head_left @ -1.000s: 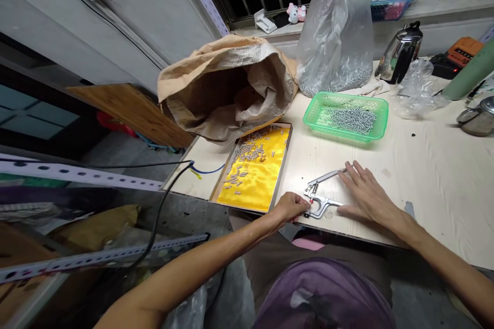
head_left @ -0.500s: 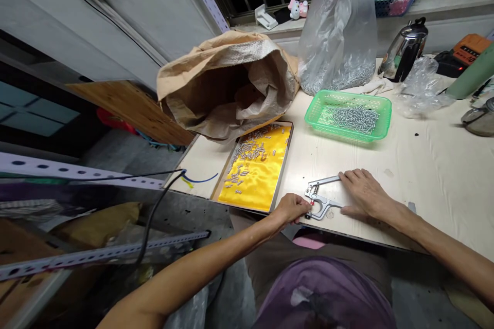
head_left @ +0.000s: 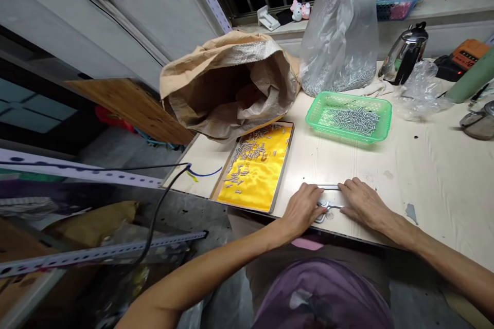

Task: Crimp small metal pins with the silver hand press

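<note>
Silver hand pliers (head_left: 329,205) with two long handles lie at the table's front edge, between my hands. My left hand (head_left: 303,209) is closed around the head end, with its fingers on top and its thumb below. That hand covers the head and the spring. At the far ends of the handles is my right hand (head_left: 365,203), fingers on the upper handle and thumb by the lower one. Left of them, a shallow tray (head_left: 273,205) lined with yellow satin cloth (head_left: 257,185) holds many small metal pins. A green plastic basket (head_left: 314,126) contains more metal pins.
An open brown sack (head_left: 227,56) leans over the tray's back end. Behind the basket stands a clear plastic bag (head_left: 335,36) of metal pieces. A steel kettle (head_left: 405,54), crumpled plastic (head_left: 420,92) and an orange-black device (head_left: 465,56) are at the back right.
My left hand has moved from a pinch at the tool's front edge up onto its head. The two handles now lie closer to parallel. My right hand stays at the handle ends.
</note>
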A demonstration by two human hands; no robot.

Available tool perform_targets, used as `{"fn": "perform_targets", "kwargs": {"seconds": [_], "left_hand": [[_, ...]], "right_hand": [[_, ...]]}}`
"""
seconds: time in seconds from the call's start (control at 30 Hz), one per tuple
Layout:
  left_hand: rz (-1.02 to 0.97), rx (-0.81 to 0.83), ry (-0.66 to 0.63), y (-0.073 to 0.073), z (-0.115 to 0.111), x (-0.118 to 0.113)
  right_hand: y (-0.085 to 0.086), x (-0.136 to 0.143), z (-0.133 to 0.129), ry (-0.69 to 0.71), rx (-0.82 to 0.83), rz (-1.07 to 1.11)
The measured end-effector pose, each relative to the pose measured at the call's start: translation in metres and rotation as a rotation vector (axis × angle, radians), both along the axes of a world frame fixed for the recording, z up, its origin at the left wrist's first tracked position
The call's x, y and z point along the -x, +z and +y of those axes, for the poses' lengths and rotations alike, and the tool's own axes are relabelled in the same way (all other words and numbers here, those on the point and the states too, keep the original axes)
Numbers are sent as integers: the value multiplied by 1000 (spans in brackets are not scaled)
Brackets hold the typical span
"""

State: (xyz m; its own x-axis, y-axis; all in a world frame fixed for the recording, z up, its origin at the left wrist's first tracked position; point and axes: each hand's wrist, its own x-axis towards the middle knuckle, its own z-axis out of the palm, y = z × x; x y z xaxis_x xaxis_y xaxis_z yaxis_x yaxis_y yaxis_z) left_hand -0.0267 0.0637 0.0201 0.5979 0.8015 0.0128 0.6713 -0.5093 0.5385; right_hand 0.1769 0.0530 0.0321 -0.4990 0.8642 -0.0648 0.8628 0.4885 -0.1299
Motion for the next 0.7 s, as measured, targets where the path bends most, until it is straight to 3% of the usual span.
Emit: {"fn": "perform_targets", "kwargs": {"seconds": [0.13,0.23,0.47,0.7], "left_hand": [[88,-89,-282,-7,17,-25],[161,-102,-379,-7,25,-33],[285,-87,-368,4,20,-40],[362,-70,-347,1,18,-47]], "right_hand": [[1,-2,-4,16,32,25],[0,-7,-8,-58,0,24],[-1,-7,-15,-74,-77,3],[-17,-5,-17,-43,-129,41]]}}
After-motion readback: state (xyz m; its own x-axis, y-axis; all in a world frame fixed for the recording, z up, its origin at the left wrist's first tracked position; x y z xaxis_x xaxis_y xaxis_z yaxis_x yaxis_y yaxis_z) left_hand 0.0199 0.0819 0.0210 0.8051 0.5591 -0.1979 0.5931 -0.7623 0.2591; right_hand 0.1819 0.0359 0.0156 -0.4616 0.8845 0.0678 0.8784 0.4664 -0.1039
